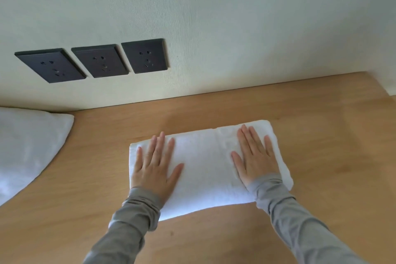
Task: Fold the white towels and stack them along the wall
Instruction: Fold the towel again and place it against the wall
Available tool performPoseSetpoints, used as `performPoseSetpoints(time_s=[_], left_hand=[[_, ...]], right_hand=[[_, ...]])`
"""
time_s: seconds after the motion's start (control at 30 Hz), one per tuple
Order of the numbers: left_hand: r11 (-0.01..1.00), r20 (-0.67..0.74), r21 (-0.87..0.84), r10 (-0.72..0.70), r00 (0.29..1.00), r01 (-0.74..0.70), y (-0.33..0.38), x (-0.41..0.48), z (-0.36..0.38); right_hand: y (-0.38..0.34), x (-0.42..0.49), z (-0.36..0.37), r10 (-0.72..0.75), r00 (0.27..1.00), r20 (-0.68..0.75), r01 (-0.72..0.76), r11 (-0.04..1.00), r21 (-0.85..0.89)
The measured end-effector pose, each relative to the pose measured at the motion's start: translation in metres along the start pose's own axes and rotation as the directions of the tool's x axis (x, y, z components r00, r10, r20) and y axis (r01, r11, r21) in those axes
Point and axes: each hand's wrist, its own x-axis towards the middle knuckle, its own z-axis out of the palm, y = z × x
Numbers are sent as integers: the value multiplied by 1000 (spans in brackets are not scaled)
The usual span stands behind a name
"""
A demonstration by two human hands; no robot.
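A folded white towel [205, 165] lies flat on the wooden table [321, 135], a hand's width from the wall. My left hand [155, 167] rests palm down on the towel's left half, fingers spread. On its right half my right hand [256, 156] presses flat in the same way. Neither hand grips the cloth. Another white towel [27, 146] lies at the left edge of the view, against the wall.
The pale wall [235, 28] runs along the table's far edge and carries three dark power sockets [98, 61] above the left part. Bare wood lies to the right of the folded towel and between it and the wall.
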Motion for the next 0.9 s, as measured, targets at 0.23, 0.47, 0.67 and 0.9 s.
performPoseSetpoints(time_s=[0.23,0.47,0.67,0.9], left_hand=[[996,-90,-86,14,996,-22,64,-8,-20],[992,-3,22,121,993,-121,96,-14,11],[960,129,-126,266,955,-251,67,-4,-4],[924,-17,-239,-312,950,299,-31,-79,-13]], right_hand=[[-1,5,-1,-3,1000,3,3,998,-59],[2,2,4,-7,1000,19,8,998,-69],[32,5,-10,-95,990,107,93,995,23],[77,-68,-19,437,879,193,-451,626,636]])
